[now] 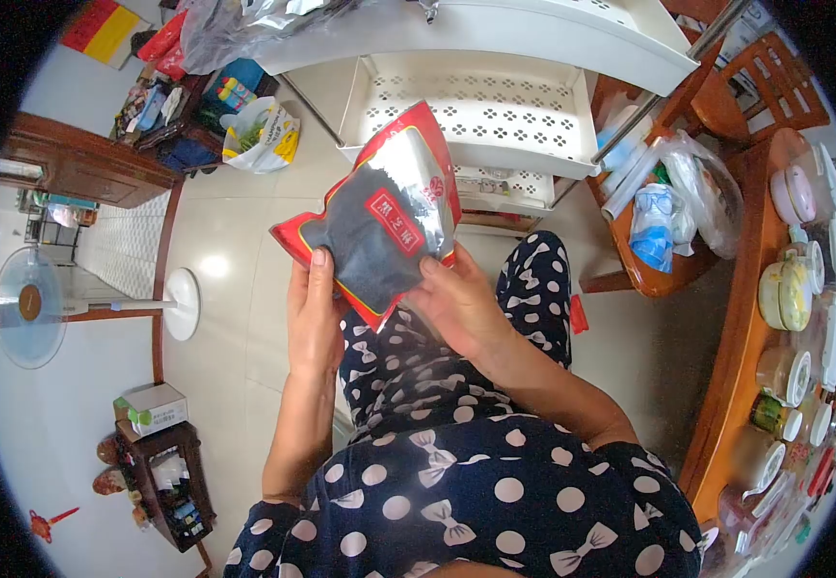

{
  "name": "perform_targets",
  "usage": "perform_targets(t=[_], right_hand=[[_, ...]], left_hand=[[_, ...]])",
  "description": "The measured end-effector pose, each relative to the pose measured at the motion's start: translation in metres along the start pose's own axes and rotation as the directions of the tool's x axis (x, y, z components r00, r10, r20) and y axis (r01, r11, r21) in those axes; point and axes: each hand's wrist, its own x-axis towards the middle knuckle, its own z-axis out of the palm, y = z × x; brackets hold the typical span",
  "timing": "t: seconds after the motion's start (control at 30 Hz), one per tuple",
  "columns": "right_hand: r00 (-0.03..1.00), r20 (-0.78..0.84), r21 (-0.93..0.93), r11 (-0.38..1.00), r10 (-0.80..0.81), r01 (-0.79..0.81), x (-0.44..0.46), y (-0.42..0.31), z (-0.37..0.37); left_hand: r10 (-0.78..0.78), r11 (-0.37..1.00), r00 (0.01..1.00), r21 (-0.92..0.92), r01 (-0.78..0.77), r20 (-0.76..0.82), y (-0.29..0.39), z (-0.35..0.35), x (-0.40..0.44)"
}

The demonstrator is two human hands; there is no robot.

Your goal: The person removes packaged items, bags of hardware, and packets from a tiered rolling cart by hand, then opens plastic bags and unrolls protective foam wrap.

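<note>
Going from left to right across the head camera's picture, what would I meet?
Standing fan, white shopping bag, red-edged packet, blue-and-white bag, yellowish round container.

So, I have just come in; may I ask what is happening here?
A person in dotted clothes is holding a red-edged packet with a dark, shiny face, the left hand pinching its lower left side and the right hand its lower right. Beyond it stands a white shelf rack; containers stand on the table to the right.
</note>
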Motion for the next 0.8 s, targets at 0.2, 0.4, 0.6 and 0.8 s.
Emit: perform_targets(t=[0.2,0.4,0.6,0.8], right_hand=[[1.000,0.007,-0.008,1.000,-0.026,0.026,-0.001,-0.001,0.001],[0.999,0.018,-0.040,0.999,-0.035,0.035,-0.006,-0.004,0.007],[0.996,0.060,-0.045,0.997,-0.065,0.068,-0.014,-0.007,0.025],[0.995,0.082,-0.023,0.998,-0.051,0.053,-0.017,-0.005,0.028]], left_hand=[[0.027,1.000,1.000,0.008,-0.027,-0.002,-0.001,-0.002,-0.002],[0.130,0.991,0.991,0.035,-0.131,0.025,0.005,0.001,-0.010],[0.179,0.981,0.984,0.075,-0.179,0.010,0.011,-0.007,-0.014],[0.228,0.971,0.974,0.077,-0.226,-0.016,0.024,-0.001,-0.015]])
